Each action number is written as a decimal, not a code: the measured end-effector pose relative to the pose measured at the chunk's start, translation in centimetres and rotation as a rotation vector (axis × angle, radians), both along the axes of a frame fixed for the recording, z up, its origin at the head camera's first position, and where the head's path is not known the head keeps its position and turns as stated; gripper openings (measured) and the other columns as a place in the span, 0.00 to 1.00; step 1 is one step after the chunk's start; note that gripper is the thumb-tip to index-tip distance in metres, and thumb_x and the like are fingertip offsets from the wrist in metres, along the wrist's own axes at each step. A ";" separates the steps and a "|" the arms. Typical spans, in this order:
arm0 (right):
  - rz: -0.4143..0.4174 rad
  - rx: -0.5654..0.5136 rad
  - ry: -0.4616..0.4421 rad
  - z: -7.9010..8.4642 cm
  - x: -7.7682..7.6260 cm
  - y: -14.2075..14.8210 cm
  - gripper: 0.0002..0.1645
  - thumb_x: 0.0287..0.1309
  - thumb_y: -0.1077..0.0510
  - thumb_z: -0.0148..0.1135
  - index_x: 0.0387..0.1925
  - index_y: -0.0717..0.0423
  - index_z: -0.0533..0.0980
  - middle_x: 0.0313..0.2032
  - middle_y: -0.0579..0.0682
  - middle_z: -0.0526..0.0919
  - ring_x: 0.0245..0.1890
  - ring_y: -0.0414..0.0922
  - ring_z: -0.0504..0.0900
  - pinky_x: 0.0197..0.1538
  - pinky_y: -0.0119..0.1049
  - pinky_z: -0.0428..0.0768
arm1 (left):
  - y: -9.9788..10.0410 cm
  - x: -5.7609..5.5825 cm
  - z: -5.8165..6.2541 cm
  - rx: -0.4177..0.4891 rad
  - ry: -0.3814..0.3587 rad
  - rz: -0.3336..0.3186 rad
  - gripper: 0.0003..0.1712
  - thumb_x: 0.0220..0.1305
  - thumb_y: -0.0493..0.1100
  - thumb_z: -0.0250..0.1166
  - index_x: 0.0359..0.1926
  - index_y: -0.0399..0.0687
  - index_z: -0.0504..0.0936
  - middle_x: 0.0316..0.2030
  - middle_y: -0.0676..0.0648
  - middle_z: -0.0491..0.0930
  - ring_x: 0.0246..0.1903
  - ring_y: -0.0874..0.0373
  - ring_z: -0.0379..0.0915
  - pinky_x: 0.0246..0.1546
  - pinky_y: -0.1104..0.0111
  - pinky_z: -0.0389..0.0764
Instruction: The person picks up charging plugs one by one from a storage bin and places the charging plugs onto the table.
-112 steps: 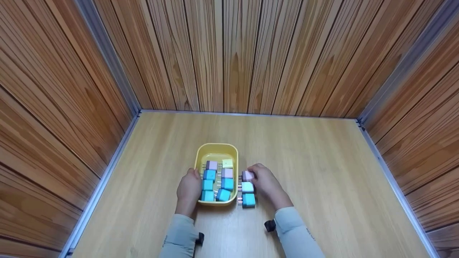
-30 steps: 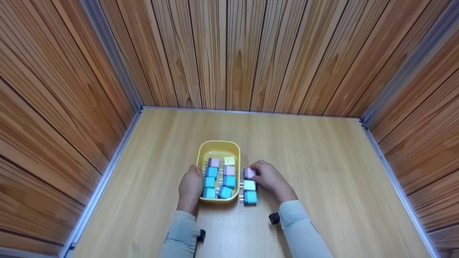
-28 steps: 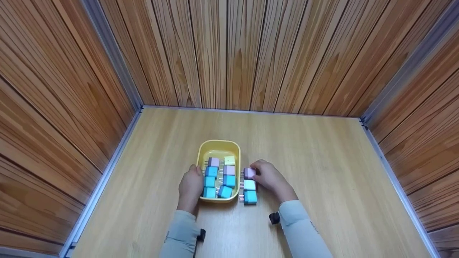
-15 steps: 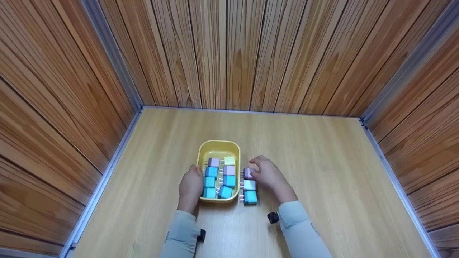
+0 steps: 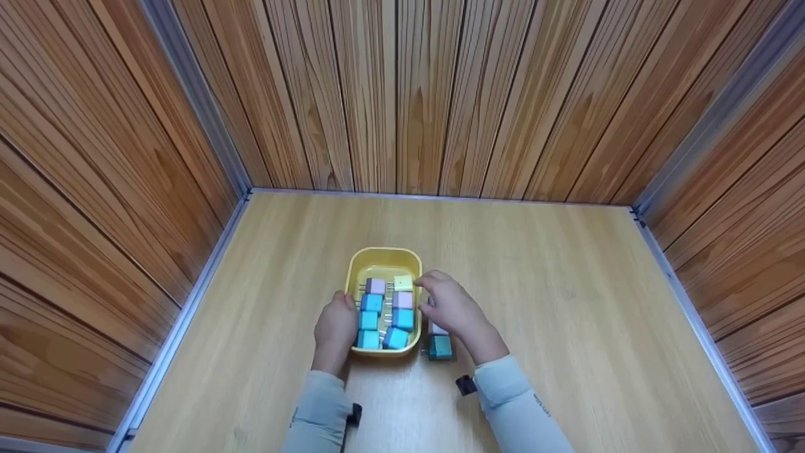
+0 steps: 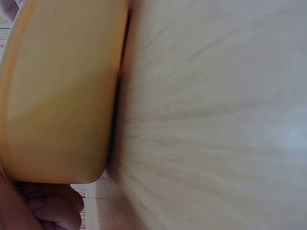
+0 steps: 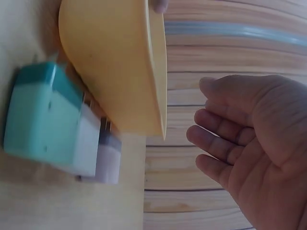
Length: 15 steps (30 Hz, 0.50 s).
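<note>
My left hand [image 5: 335, 324] grips the left side of a yellow plastic tub [image 5: 385, 251], thumb at the rim; the left wrist view shows curled fingers [image 6: 57, 208] against its outer wall. Two columns of cube-shaped charger plugs lie inside, including a pale yellow plug [image 5: 403, 283] and a lilac plug [image 5: 402, 300]. My right hand [image 5: 456, 314] hovers by the tub's right rim, its fingers loosely bent around nothing. Below it on the table stand a teal plug [image 7: 43, 115], a whitish plug [image 7: 88, 143] and a purple plug [image 7: 109, 158] in a row; the head view hides the purple one.
The wooden table [image 5: 534, 264] is bounded by wood-panelled walls [image 5: 415, 94] at the back and both sides, with metal strips [image 5: 182, 321] along the edges. A small black device [image 5: 466, 385] sits on the right wrist, another black device [image 5: 354, 414] on the left.
My right hand has let go of the purple plug beside the tub and moved left and up to the tub's right rim. My left hand has stayed on the tub.
</note>
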State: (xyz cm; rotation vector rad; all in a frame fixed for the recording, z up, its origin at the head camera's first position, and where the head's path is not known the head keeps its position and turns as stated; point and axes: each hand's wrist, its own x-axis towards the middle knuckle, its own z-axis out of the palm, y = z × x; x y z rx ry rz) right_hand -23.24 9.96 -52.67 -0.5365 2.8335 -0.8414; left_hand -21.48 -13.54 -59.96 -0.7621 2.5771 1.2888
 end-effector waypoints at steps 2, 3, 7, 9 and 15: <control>0.038 0.012 0.010 0.0 0.2 -0.4 0.27 0.64 0.54 0.69 0.63 0.51 0.77 0.60 0.48 0.78 0.57 0.45 0.78 0.62 0.46 0.79 | 0.0 0.0 -0.1 -0.034 0.027 -0.014 0.28 0.81 0.60 0.39 0.64 0.47 0.70 0.49 0.44 0.82 0.46 0.49 0.79 0.52 0.51 0.81; 0.055 0.019 0.015 -0.1 0.2 -0.6 0.26 0.64 0.55 0.69 0.63 0.52 0.77 0.60 0.48 0.78 0.57 0.45 0.78 0.62 0.46 0.79 | 0.0 0.1 -0.1 -0.051 0.039 -0.021 0.28 0.81 0.59 0.39 0.64 0.46 0.71 0.48 0.43 0.82 0.45 0.48 0.80 0.51 0.51 0.81; 0.106 0.035 0.005 -0.3 0.5 -1.3 0.26 0.64 0.56 0.69 0.63 0.53 0.78 0.59 0.49 0.78 0.58 0.45 0.78 0.64 0.47 0.77 | 0.0 0.1 -0.1 -0.082 0.062 -0.034 0.28 0.81 0.58 0.39 0.61 0.45 0.73 0.45 0.42 0.84 0.43 0.48 0.81 0.47 0.52 0.81; 0.121 0.045 -0.015 -0.4 0.6 -1.7 0.27 0.63 0.56 0.70 0.63 0.52 0.77 0.59 0.49 0.78 0.57 0.45 0.78 0.63 0.46 0.78 | -0.1 0.1 -0.1 -0.058 0.052 -0.027 0.28 0.81 0.59 0.39 0.62 0.45 0.72 0.46 0.42 0.83 0.43 0.48 0.80 0.49 0.52 0.81; 0.128 0.078 -0.096 -0.8 0.9 -2.5 0.27 0.64 0.57 0.69 0.64 0.49 0.77 0.61 0.46 0.78 0.57 0.45 0.78 0.63 0.48 0.78 | -0.1 0.0 0.0 0.000 0.012 -0.008 0.29 0.81 0.60 0.38 0.66 0.48 0.69 0.49 0.44 0.81 0.46 0.49 0.77 0.54 0.52 0.80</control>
